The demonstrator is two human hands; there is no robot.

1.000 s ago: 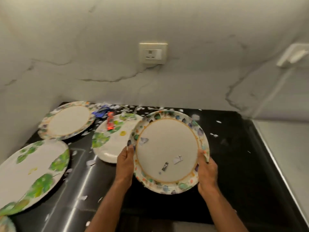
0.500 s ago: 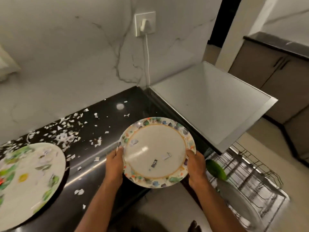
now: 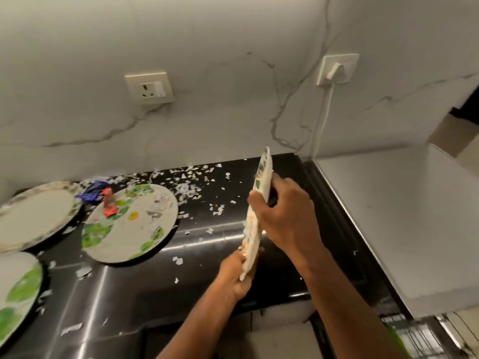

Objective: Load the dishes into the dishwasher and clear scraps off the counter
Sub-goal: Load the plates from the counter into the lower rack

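I hold a patterned plate (image 3: 260,193) tipped on edge over the black counter (image 3: 145,288). My left hand (image 3: 234,277) grips its lower rim. My right hand (image 3: 285,213) grips its upper right side, fingers curled round the rim. Torn paper scraps (image 3: 186,189) lie scattered along the back of the counter. A green-leaf plate (image 3: 134,226) with scraps and a red wrapper (image 3: 110,206) lies left of the tilted plate. Two more plates sit at the left: a bordered plate (image 3: 36,213) and a green-leaf plate (image 3: 18,291). The dishwasher rack (image 3: 420,338) shows at bottom right.
A grey dishwasher top (image 3: 404,224) adjoins the counter on the right. The marble wall holds a socket (image 3: 149,86) and a plugged-in socket (image 3: 337,69) with a white cable running down. A blue wrapper (image 3: 92,191) lies between the back plates.
The plate has gone from flat, face up, to tilted on edge over the counter. My view has swung back left from the dishwasher rack to the counter with the other plates.
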